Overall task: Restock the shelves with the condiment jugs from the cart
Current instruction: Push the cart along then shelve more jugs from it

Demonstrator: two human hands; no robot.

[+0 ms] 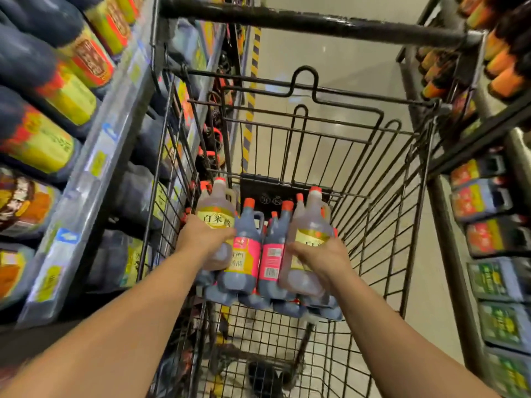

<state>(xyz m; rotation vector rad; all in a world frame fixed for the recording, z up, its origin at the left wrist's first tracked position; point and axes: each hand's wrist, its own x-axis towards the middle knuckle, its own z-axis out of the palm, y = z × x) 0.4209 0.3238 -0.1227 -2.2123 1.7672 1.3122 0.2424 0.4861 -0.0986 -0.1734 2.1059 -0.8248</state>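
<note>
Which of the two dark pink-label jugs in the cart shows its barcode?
The right dark jug, next to the pale jug in your right hand; the left dark jug shows its front label instead.

Supermarket aisle, wire cart [373,196], stocked shelves [94,156] with price tags [97,163]

A yellow-and-black striped strip [252,81] runs up the middle of the view, with pale glossy floor [344,61] just to its right. Well to the left of the strip lie rows of dark stocked jugs with yellow-and-red labels [43,139], blurred, and below them a line of yellow price tags [97,163] and a blue tag [67,235]. Far right of the strip stand orange-labelled bottles [505,79], below them red-and-yellow-labelled jugs [482,202], and lowest, green-labelled jugs [500,326].
</note>
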